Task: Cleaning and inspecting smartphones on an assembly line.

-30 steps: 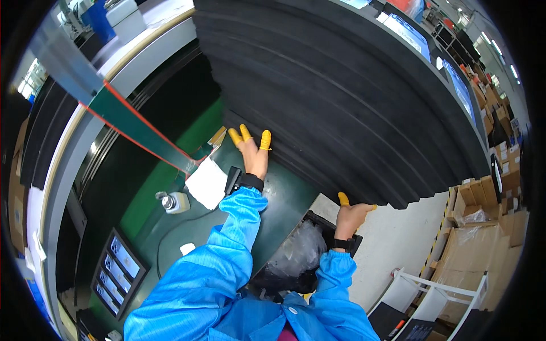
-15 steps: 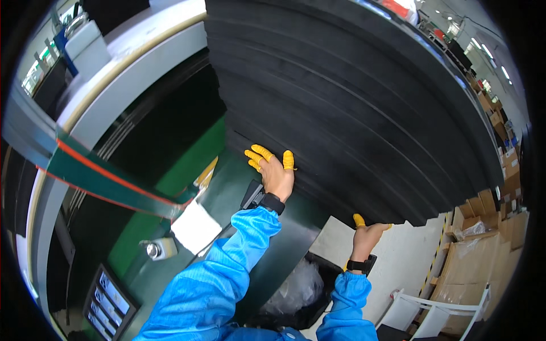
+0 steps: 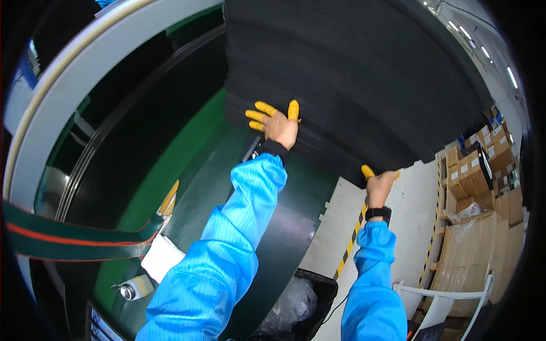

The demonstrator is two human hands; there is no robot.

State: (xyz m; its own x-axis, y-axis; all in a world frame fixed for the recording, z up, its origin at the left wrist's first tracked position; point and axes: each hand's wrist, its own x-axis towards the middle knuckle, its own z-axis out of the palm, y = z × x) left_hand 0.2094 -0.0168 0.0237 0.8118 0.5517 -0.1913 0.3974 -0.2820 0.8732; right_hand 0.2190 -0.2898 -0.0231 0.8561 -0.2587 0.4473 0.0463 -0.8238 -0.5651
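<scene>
A large stack of black sheets (image 3: 352,79) fills the upper middle, its layers showing as faint lines along the near side. Against its lower left part rests my left hand (image 3: 280,126), palm toward the stack and fingers spread wide, with yellow finger covers on the fingers and thumb. My right hand (image 3: 382,186) is at the lower right edge of the stack. Its yellow-covered thumb points up against the black side and a covered fingertip stretches away to the right. The other right fingers are largely hidden.
Below the stack lies a dark green work surface (image 3: 273,210). On the left are a yellow-handled tool (image 3: 169,199), a white cloth (image 3: 162,258) and a small bottle (image 3: 133,288). A black bin (image 3: 324,284) holds clear plastic. Cartons (image 3: 463,267) and a white frame (image 3: 438,292) stand right.
Both hands have moved up and farther away in the view, staying against the stack. The head view has shifted, and more floor with striped tape shows on the right.
</scene>
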